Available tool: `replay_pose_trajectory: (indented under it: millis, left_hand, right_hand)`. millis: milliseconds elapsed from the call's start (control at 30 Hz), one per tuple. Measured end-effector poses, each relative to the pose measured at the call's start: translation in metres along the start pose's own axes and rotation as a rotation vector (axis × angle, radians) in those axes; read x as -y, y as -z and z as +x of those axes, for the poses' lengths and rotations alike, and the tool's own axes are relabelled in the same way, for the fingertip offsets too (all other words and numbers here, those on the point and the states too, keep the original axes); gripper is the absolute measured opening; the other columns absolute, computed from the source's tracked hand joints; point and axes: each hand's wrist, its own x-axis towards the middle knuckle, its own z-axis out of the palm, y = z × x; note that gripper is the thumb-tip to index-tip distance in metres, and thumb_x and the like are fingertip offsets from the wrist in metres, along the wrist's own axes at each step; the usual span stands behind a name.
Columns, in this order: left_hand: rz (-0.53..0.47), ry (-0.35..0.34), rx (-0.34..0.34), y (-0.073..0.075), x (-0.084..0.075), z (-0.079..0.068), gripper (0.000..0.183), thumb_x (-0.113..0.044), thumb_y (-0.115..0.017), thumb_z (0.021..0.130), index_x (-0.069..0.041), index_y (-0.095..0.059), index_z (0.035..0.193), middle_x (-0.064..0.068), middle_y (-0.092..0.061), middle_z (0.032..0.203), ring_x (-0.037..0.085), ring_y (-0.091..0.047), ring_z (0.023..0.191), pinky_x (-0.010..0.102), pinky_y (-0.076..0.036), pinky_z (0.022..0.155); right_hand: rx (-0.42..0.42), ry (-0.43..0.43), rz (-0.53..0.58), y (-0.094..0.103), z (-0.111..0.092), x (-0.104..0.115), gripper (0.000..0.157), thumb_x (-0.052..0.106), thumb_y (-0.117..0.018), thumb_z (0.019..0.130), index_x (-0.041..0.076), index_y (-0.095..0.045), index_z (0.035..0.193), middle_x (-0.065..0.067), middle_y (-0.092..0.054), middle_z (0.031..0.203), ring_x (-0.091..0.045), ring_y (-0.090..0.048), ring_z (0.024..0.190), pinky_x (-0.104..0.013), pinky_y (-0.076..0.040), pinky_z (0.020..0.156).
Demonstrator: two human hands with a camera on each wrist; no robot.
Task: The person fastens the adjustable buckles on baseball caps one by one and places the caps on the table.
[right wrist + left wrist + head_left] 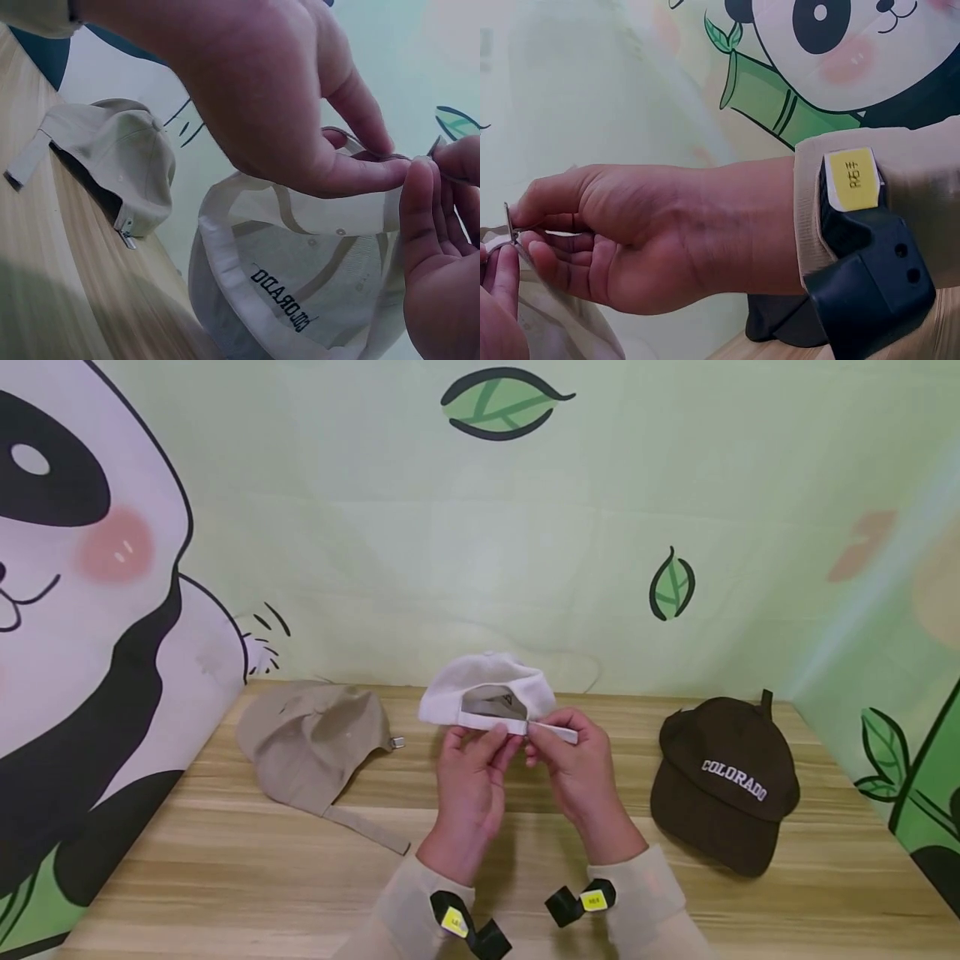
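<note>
A white baseball cap (442, 697) is held up in the middle, its back opening facing me. My left hand (472, 781) pinches the adjustment strap (491, 722) at the lower edge of that opening, beside a small metal buckle. Close on the other side of the buckle, my right hand (581, 768) grips the loose strap end (558, 732) between thumb and fingers. In the right wrist view, the fingertips of both hands meet at the strap, and dark COLORADO lettering (281, 300) shows reversed through the inside of the cap (225, 262).
On the wooden table (225, 877), a tan cap (307, 743) lies at left with its strap undone and a metal buckle (397, 742) at its edge. A dark brown COLORADO cap (720, 760) lies at right. Behind stands a green backdrop (375, 527) printed with a panda and leaves.
</note>
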Motion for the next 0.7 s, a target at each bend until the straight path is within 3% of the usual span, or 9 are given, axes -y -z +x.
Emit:
replay_pose_trajectory:
  millis: [233, 433, 700]
  left_hand:
    - [-0.01, 0.023, 0.014, 0.0005, -0.002, 0.002, 0.018, 0.005, -0.057, 0.092, -0.008, -0.051, 0.102, 0.005, -0.065, 0.094, 0.013, -0.068, 0.078, 0.027, -0.06, 0.076]
    - [0.003, 0.027, 0.009, 0.0004, -0.0031, 0.0022, 0.02, 0.006, -0.057, 0.092, -0.006, -0.049, 0.106, 0.005, -0.065, 0.096, 0.013, -0.068, 0.079, 0.026, -0.06, 0.077]
    - [0.007, 0.019, 0.012, -0.0003, -0.0008, -0.0002, 0.022, 0.011, -0.057, 0.089, -0.008, -0.051, 0.099, 0.003, -0.064, 0.093, 0.013, -0.068, 0.076, 0.024, -0.059, 0.075]
  right_hand:
    - [0.014, -0.001, -0.043, 0.0041, 0.0016, 0.0033, 0.028, -0.016, -0.059, 0.085, 0.01, -0.061, 0.074, -0.001, -0.061, 0.067, -0.01, -0.06, 0.054, -0.02, -0.053, 0.05]
    - [0.038, -0.007, -0.015, 0.0053, 0.002, 0.0036, 0.028, -0.016, -0.057, 0.086, 0.009, -0.059, 0.074, -0.003, -0.065, 0.073, -0.011, -0.062, 0.057, -0.021, -0.055, 0.052]
    - [0.06, 0.017, 0.048, 0.0069, 0.0013, 0.0028, 0.029, -0.018, -0.052, 0.086, 0.008, -0.058, 0.075, -0.004, -0.064, 0.08, -0.011, -0.064, 0.059, -0.021, -0.056, 0.055]
